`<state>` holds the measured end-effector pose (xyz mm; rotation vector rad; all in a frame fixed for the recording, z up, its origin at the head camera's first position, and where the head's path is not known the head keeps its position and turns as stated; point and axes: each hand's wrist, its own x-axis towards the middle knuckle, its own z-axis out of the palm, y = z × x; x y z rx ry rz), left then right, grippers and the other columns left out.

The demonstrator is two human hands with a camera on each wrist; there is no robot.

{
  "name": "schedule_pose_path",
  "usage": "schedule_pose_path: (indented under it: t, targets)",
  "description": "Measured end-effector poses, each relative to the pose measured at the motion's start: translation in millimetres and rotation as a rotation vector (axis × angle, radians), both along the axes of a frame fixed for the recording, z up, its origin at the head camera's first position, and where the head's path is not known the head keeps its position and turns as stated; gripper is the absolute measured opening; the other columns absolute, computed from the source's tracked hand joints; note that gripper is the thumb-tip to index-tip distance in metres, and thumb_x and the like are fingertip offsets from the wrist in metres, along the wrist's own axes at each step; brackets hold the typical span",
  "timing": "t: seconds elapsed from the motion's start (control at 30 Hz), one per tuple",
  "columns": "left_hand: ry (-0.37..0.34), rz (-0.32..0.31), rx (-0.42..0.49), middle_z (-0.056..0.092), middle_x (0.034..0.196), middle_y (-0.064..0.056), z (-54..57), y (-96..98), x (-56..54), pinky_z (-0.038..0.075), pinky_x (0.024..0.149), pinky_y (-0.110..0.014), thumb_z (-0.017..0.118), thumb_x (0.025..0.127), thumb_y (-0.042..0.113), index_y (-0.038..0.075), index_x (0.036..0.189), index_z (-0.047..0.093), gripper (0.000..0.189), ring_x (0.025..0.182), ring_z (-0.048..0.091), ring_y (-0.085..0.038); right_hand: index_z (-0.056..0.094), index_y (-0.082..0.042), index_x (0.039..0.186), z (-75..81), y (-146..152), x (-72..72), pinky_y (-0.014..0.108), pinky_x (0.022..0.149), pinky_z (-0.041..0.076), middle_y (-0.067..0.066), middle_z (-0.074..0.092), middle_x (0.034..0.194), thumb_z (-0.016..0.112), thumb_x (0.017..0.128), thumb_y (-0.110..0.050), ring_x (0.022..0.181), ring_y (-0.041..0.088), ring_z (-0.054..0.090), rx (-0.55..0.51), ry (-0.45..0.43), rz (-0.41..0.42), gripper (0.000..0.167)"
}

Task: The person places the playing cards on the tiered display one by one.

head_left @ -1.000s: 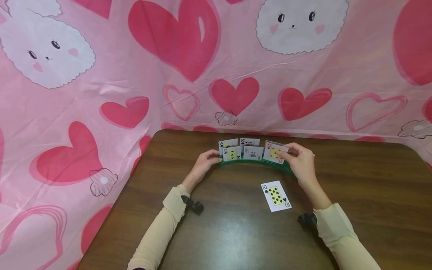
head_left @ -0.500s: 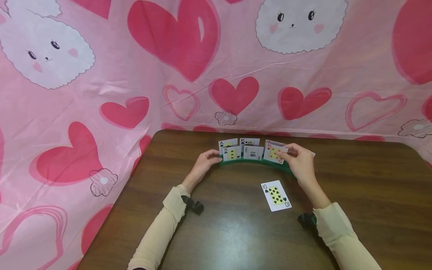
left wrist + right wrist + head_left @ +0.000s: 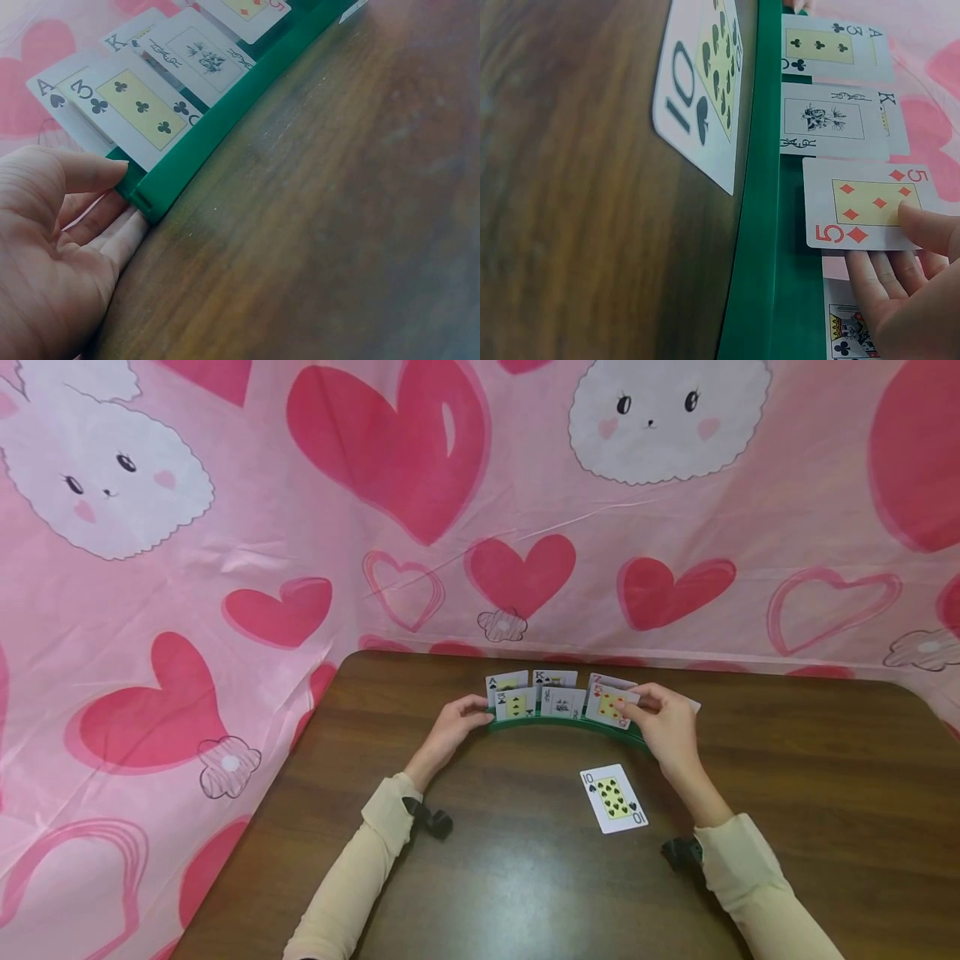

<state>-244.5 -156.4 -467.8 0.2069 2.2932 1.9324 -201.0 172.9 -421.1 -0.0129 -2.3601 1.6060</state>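
My left hand (image 3: 60, 232) grips the left end of a curved green card holder (image 3: 191, 150), thumb on top and fingers at its end. Between thumb and fingers, my right hand (image 3: 667, 727) pinches a five of diamonds (image 3: 866, 202). That card stands upright at the holder's right part, its lower edge seemingly just short of the front slot. Partly hidden behind it is a seven (image 3: 611, 678). Further left in the front row stand a three of clubs (image 3: 135, 105) and a joker (image 3: 199, 56). An ace of spades (image 3: 56, 94) and a king (image 3: 120, 37) are behind them.
A ten of spades (image 3: 613, 798) lies face up on the brown wooden table (image 3: 510, 877) in front of the holder. Under my right hand, a clubs face card (image 3: 847, 334) shows in the holder. A pink heart-print cloth (image 3: 420, 460) hangs behind.
My right hand has lowered the five of diamonds slightly, so more of the seven's top shows behind it. The left hand stays in place on the holder.
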Motion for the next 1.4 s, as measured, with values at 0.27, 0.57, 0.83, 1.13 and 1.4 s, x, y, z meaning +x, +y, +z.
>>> schedule_pose_path:
  t: [0.27,0.57,0.83,1.13,1.4]
  targets:
    - [0.004,-0.001,0.002,0.069,0.124,-0.02,0.4,0.1,0.9,0.049,0.092,-0.027,0.067,0.097,0.004,-0.008,0.121,0.066,0.027,0.107,0.063,-0.017,0.072,0.008,0.107,-1.7,0.3,0.0,0.01,0.07,0.051,0.027,0.073,0.106,0.076,0.093,-0.005,0.078,-0.002,0.062,0.013,0.013,0.005,0.02]
    - [0.01,-0.003,0.012,0.07,0.123,-0.019,0.2,-0.3,1.9,0.049,0.09,-0.027,0.066,0.096,0.002,-0.008,0.12,0.066,0.026,0.106,0.064,-0.017,0.073,0.009,0.105,-3.9,0.8,-0.8,0.011,0.068,0.051,0.028,0.073,0.104,0.078,0.091,-0.002,0.076,-0.002,0.062,0.01,0.041,0.025,0.018]
    - [0.015,-0.011,0.011,0.069,0.123,-0.019,-0.3,-0.5,2.2,0.049,0.091,-0.028,0.066,0.097,0.004,-0.007,0.121,0.066,0.026,0.107,0.064,-0.018,0.073,0.009,0.107,-2.9,1.5,1.7,0.01,0.069,0.051,0.028,0.073,0.105,0.079,0.091,-0.004,0.077,-0.003,0.061,0.001,0.017,0.024,0.022]
    - [0.009,-0.012,0.008,0.068,0.125,-0.019,-0.8,-1.2,1.9,0.049,0.092,-0.027,0.066,0.098,0.004,-0.007,0.122,0.066,0.027,0.108,0.063,-0.018,0.072,0.01,0.108,-4.3,2.1,0.3,0.01,0.07,0.051,0.029,0.072,0.106,0.077,0.092,-0.003,0.078,-0.003,0.061,0.009,-0.006,0.024,0.021]
    - [0.001,-0.01,0.018,0.069,0.124,-0.02,-0.9,-0.4,1.5,0.049,0.091,-0.026,0.066,0.098,0.004,-0.008,0.122,0.065,0.028,0.105,0.064,-0.016,0.072,0.01,0.107,-6.2,2.0,-0.3,0.01,0.068,0.051,0.029,0.072,0.103,0.077,0.091,-0.002,0.076,-0.001,0.06,0.023,-0.002,0.021,0.02]
